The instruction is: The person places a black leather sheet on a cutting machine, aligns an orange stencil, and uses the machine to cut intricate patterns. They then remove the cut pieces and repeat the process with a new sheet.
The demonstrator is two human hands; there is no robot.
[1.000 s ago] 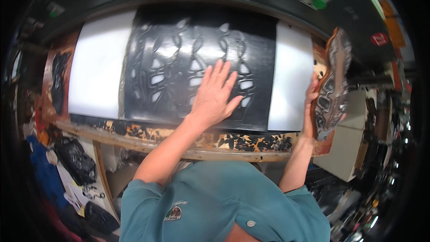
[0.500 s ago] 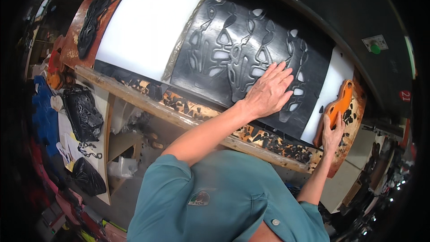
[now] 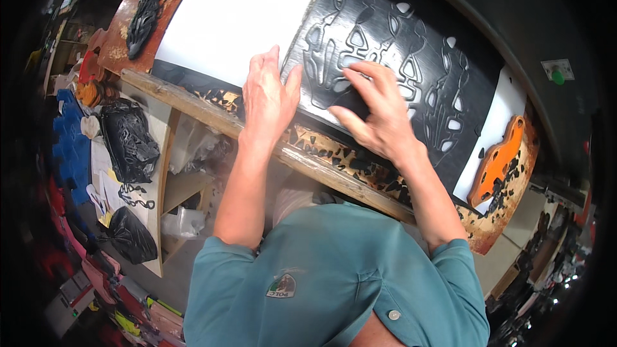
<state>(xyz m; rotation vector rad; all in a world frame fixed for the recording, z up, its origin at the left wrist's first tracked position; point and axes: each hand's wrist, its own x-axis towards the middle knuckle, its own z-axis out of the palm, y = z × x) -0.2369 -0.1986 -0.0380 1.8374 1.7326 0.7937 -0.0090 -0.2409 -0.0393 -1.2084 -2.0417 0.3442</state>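
Observation:
A black rubbery sheet (image 3: 479, 90) lies on a white board (image 3: 231, 19), with several linked, loop-shaped outlines cut into it and white showing through some holes. Beside the sheet's near left corner is my left hand (image 3: 265, 103), fingers stretched and thumb apart, holding nothing that I can see. My right hand (image 3: 389, 115) is over the sheet's near part, thumb and fingers spread; whether the fingertips touch it I cannot tell. An orange block (image 3: 500, 159) with a curved outline and holes lies at the board's right end, apart from both hands.
Black scraps (image 3: 360, 167) fill a trough behind a wooden rail (image 3: 186, 103) along the near edge. Black cut pieces (image 3: 146, 16) are piled at the far left. A dark machine beam with a green button (image 3: 557, 77) borders the far right. Black plastic bags (image 3: 128, 135) lie at left.
My right hand has let go of the orange block and moved left over the sheet. My left hand has slid left from the sheet's middle to its left corner. The view has shifted a little.

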